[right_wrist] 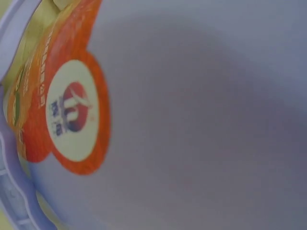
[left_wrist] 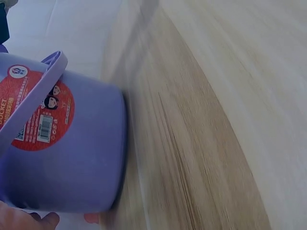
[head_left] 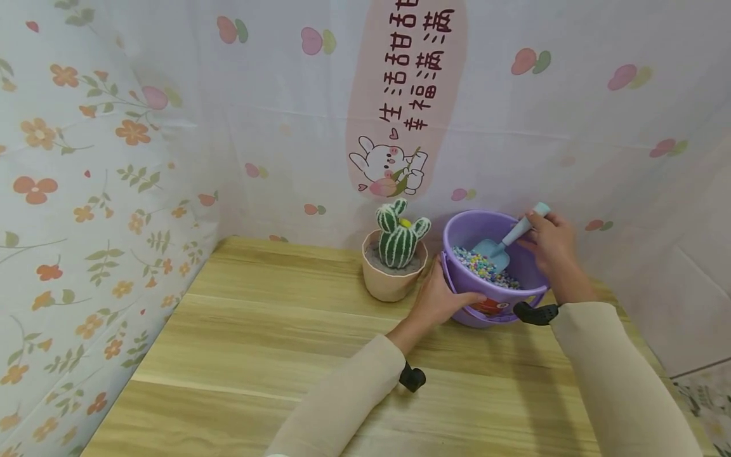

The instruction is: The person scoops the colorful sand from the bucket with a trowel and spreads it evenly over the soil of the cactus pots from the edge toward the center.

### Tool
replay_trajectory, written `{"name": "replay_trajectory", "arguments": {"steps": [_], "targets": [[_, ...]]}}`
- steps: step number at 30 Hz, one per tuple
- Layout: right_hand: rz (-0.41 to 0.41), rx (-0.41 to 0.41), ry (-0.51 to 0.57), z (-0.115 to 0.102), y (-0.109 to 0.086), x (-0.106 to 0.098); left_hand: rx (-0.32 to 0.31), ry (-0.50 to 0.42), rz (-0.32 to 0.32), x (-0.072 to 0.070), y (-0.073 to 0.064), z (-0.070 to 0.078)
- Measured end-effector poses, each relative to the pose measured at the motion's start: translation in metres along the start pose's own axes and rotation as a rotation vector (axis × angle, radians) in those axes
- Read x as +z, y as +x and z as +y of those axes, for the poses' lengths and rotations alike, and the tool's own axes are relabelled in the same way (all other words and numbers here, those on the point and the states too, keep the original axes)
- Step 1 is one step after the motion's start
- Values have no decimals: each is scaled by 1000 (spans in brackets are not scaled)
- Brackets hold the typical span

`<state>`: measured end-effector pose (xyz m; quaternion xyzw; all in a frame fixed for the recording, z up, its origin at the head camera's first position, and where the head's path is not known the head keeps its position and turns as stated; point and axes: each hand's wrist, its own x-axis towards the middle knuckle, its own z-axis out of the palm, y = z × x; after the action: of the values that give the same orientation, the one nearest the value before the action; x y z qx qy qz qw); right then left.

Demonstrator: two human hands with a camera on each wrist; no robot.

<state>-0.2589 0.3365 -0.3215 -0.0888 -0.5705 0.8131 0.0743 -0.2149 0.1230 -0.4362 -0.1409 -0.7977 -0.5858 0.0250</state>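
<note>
A purple bucket [head_left: 480, 228] with small multicoloured beads [head_left: 476, 261] inside stands on the wooden table, near the wall. My left hand [head_left: 434, 299] holds its left side, thumb across the front below the rim. Over the bucket's right side, my right hand [head_left: 553, 247] grips the handle of a light blue toy shovel [head_left: 517, 231], whose blade rests in the beads. The left wrist view has the bucket [left_wrist: 91, 143] with its handle and red label, and fingertips [left_wrist: 29, 220] at the lower left. Only the bucket wall [right_wrist: 201, 120] and label fill the right wrist view; the right hand is hidden there.
A knitted cactus [head_left: 398, 244] in a pinkish pot [head_left: 388, 289] stands just left of the bucket, close to my left hand. Behind hangs a patterned cloth [head_left: 274, 139]. The wooden table [head_left: 240, 330] extends to the left and front.
</note>
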Motion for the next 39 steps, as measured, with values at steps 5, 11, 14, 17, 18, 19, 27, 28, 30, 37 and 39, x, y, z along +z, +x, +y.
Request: {"name": "replay_trajectory", "arguments": {"steps": [5, 11, 14, 17, 18, 19, 27, 28, 30, 37, 39], "targets": [[-17, -26, -91, 4, 3, -1, -6, -35, 27, 5, 0, 0], [-65, -45, -149, 7, 7, -1, -15, -34, 36, 7, -1, -1], [-63, -55, -163, 8, 8, 0, -12, -24, 34, 7, 0, -1], [-56, -57, -189, 8, 9, 1, -15, -19, 31, 6, 1, -1], [-51, -56, -211, 8, 9, 1, -13, -19, 31, 6, 1, -1], [-47, -55, -226, 8, 9, 1, -15, -21, 29, 6, 1, -1], [-40, -63, -334, 12, 10, -1, -23, -21, 22, 7, 2, -2], [-43, -63, -357, 12, 10, -1, -25, -25, 19, 7, 1, -1], [-57, -63, -396, 13, 11, -1, -35, -23, 15, 7, 1, -1], [-114, -34, -368, 12, 11, 0, -54, -23, 11, 7, 1, -1], [-118, -39, -369, 11, 10, 0, -54, -25, 12, 7, 2, -1]]}}
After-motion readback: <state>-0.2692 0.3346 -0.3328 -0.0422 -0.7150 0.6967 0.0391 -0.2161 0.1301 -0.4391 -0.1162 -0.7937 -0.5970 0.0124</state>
